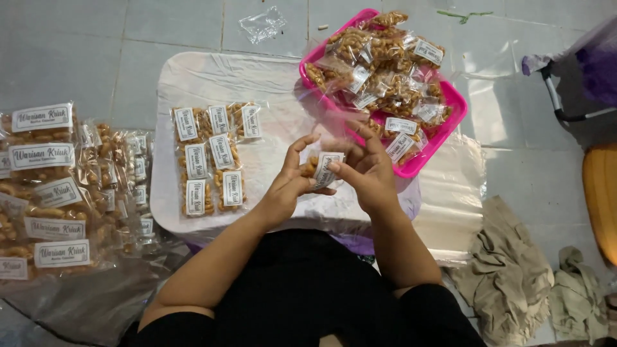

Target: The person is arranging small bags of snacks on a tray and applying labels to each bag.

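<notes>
Both hands meet over the low table [193, 77] and pinch one small clear packet [321, 168] of brown snacks between them. The left hand [286, 186] closes on the packet's left end, thumb on top and fingers curled under it. The right hand [367, 172] clamps the right end, thumb pressing on the white label, fingertips spread above. The packet sits level between the two grips, just above the table's near edge.

Left of the grip, well apart from it, labelled packets [215, 157] lie flat in rows on the table. Up and right of the grip, near the right fingertips, a pink tray [450, 103] holds a loose heap of filled packets. Far to the left, on the floor, a large pile of bagged packets [58, 193] lies. Right of and below the grip, crumpled cloths [508, 270] lie on the floor.
</notes>
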